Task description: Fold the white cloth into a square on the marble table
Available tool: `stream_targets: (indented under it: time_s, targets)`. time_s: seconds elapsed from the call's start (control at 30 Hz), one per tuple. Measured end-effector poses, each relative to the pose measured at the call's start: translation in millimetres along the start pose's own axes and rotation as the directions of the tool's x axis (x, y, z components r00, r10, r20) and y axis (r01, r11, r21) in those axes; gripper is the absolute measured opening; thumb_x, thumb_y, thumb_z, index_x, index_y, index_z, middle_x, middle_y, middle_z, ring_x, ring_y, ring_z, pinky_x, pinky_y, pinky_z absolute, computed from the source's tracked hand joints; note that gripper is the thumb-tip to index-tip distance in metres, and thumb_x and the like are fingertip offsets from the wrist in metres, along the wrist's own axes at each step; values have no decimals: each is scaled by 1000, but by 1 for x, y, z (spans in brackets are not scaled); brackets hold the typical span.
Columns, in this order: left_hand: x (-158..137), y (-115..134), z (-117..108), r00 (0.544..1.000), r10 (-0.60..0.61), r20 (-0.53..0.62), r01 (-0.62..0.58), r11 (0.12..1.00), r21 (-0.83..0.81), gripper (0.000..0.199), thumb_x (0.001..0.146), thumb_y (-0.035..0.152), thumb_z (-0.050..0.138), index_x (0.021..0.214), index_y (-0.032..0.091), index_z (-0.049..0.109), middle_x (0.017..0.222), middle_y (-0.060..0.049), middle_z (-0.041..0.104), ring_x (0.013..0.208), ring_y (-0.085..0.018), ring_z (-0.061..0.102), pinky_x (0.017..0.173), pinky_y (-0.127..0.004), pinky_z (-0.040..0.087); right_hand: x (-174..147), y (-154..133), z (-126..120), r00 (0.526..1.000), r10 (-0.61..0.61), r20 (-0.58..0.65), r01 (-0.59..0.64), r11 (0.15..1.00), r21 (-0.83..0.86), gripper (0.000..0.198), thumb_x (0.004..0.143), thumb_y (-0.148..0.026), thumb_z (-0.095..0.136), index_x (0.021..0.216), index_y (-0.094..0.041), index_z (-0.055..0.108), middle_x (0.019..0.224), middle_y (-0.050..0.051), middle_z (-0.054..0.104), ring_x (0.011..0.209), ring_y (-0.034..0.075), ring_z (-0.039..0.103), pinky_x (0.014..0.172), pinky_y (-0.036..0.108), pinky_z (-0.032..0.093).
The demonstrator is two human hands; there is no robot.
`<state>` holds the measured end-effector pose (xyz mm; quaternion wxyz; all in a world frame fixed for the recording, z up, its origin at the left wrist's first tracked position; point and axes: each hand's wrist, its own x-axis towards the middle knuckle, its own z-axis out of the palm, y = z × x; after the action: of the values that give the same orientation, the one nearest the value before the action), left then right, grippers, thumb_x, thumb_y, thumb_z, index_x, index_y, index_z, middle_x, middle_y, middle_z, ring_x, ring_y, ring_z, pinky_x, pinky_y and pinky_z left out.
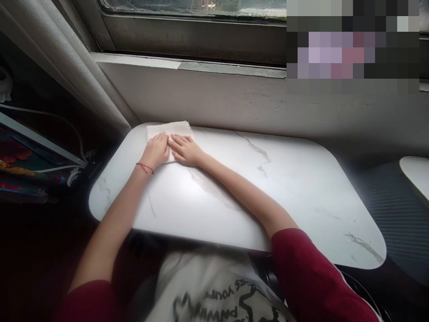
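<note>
- A white cloth (168, 128) lies flat at the far left end of the bench (214, 210), near the wall (214, 94); its right edge looks frayed.
- The left hand (157, 149) rests palm down on the cloth, its fingers close together and only slightly bent, pointing toward the wall.
- The right hand (185, 150) lies on the cloth just beside the left, its fingers stretched out and a little apart, pointing left.
- Both hands look spread over the cloth rather than closed around it; whether any fingertip pinches the fabric, I cannot tell.
- A thin red bracelet (145, 168) circles the left wrist.
- Dark red sleeves (301, 264) reach down to about the elbows.
- The bench top is white with grey streaks and rounded corners.
- A pale curtain (72, 53) hangs at the left, beside the window (201, 8).
</note>
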<state>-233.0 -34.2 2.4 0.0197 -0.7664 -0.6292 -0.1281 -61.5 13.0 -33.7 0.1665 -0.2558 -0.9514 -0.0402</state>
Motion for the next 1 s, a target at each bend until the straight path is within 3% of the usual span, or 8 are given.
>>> stream_targets:
  time_s: [0.33, 0.5, 0.63, 0.73, 0.87, 1.0]
  targets:
    - [0, 0, -3, 998, 53, -26, -53, 998, -22, 43, 86, 14, 40, 124, 11, 60, 128, -18, 66, 126, -32, 58, 107, -47, 45, 0, 1, 7, 999, 12, -50, -9, 998, 66, 53, 100, -31, 31, 146, -8, 46, 153, 21, 45, 139, 32, 37, 110, 46, 29]
    - [-5, 12, -17, 996, 82, -23, -84, 992, -92, 35, 84, 20, 45, 111, 19, 68, 117, -11, 73, 112, -30, 66, 93, -42, 51, -15, -9, -14, 999, 34, -31, -33, 999, 42, 51, 97, -33, 38, 139, -6, 51, 134, 23, 56, 115, 33, 47, 96, 47, 33]
    - [-9, 25, -23, 984, 167, -61, -176, 967, -183, 25, 81, 25, 49, 93, 21, 70, 100, -7, 76, 99, -27, 67, 87, -39, 51, -54, -33, -40, 999, 33, 4, -33, 999, -21, 45, 96, -34, 42, 126, -6, 59, 116, 21, 61, 100, 32, 47, 86, 45, 35]
    - [-15, 41, -23, 956, 292, -22, -283, 905, -318, 17, 78, 23, 51, 79, 21, 68, 82, -2, 73, 78, -20, 65, 74, -32, 49, -94, -62, -62, 1000, 17, -11, -18, 998, -59, 41, 96, -31, 41, 123, -6, 60, 109, 20, 62, 93, 30, 46, 81, 44, 36]
    - [-29, 74, -20, 874, 482, 60, -384, 761, -523, 16, 78, 20, 53, 74, 21, 68, 66, 3, 68, 58, -12, 57, 60, -26, 42, -140, -96, -88, 997, -76, 12, 77, 991, -109, 38, 98, -28, 38, 117, -6, 63, 96, 18, 64, 81, 27, 47, 70, 41, 35]
    - [-41, 104, -18, 795, 600, 92, -434, 668, -605, 17, 79, 17, 53, 75, 21, 69, 65, 4, 68, 56, -11, 55, 59, -25, 42, -159, -99, -101, 990, -123, 64, 128, 988, -83, 28, 99, -20, 38, 95, -15, 66, 85, 12, 64, 71, 22, 48, 61, 36, 30]
